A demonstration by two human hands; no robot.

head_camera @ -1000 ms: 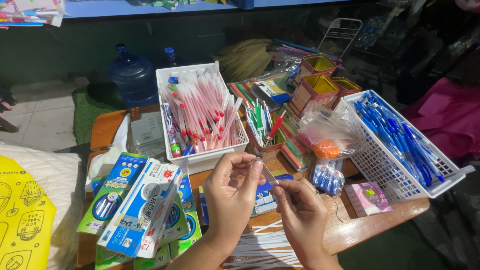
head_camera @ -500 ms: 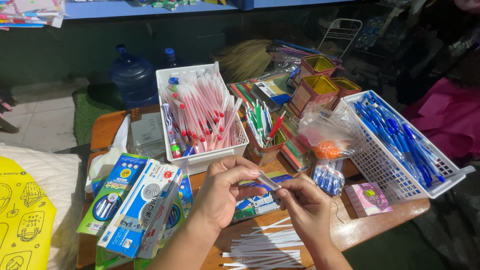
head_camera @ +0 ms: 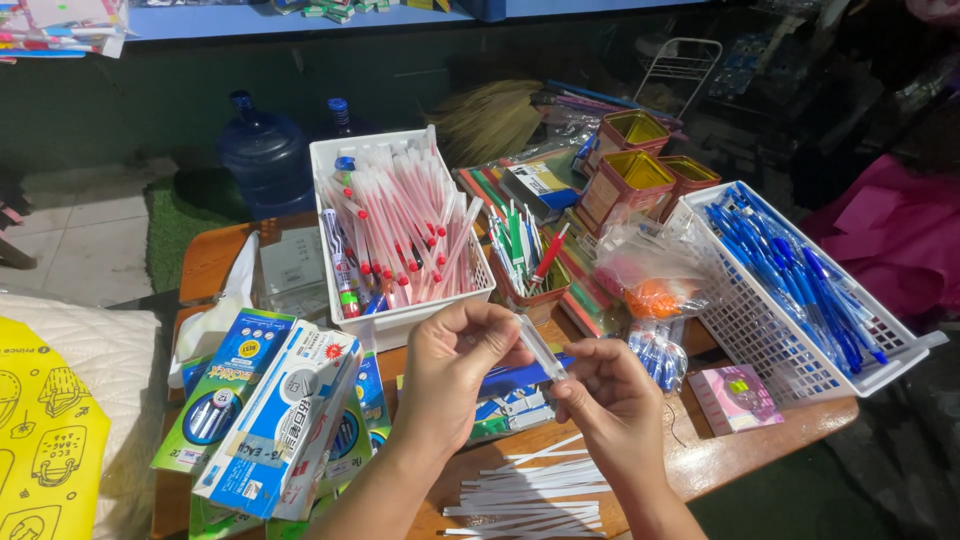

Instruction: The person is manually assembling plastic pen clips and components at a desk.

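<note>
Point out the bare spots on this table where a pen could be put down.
Bare wood shows at the table's near right edge, between the pink box and the white strips, and at the far left corner behind the white basket. Everywhere else is crowded with boxes, tins and baskets.

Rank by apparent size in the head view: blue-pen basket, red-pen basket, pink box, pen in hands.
1. blue-pen basket and red-pen basket: look alike, unranked.
2. pink box.
3. pen, between left hand and right hand.

baskets [head_camera: 400, 250] ahead (crowded), boxes [head_camera: 280, 420] left
</note>
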